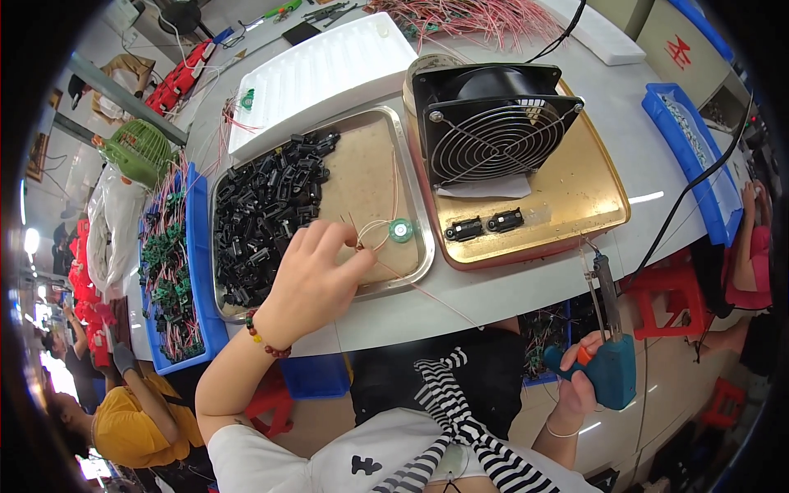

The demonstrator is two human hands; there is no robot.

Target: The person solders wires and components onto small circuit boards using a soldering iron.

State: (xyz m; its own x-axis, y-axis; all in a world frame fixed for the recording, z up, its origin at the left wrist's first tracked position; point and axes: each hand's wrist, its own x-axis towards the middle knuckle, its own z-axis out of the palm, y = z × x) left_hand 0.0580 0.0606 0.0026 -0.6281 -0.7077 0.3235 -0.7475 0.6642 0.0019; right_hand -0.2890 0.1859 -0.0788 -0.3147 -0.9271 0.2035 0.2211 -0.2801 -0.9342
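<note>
My left hand (316,275), with a beaded bracelet on its wrist, reaches over the metal tray (429,255). Its thumb and forefinger pinch thin wires (378,238) that run to a small round green circuit board (400,230) at the tray's right side. Black plastic housings (279,185) fill the tray's left half, partly behind my left hand. In my right hand (580,388) is a blue soldering gun (614,374), held upright by its grip near the table's front edge. Its metal tip points up beside the gold tray (567,222).
A black fan (501,140) stands on the gold tray behind two black housings (485,223). Left lies a blue bin (197,271) of wired green parts; a white foam tray (320,82) is behind. A black cable (699,177) crosses the right side. Other people sit on both sides.
</note>
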